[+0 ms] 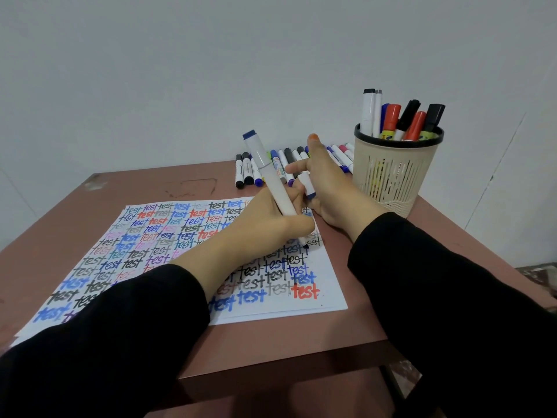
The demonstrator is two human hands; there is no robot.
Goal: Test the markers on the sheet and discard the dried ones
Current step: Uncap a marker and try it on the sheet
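A white sheet (328, 300) covered with rows of the word "test" in several colours lies on the brown table (286, 342). My left hand (271, 224) grips a white marker (268, 173) with a blue end cap; its tip touches the sheet near the right edge. My right hand (328, 188) hovers just right of it, thumb raised, fingers holding the marker's white and blue cap (308, 184). A row of several markers (259, 170) lies at the table's back edge, partly hidden by my hands.
A beige slotted pen holder (391, 173) with a black rim stands at the back right, holding several red, black and white markers (401, 116). A grey wall is close behind the table. The table's front edge is near my sleeves.
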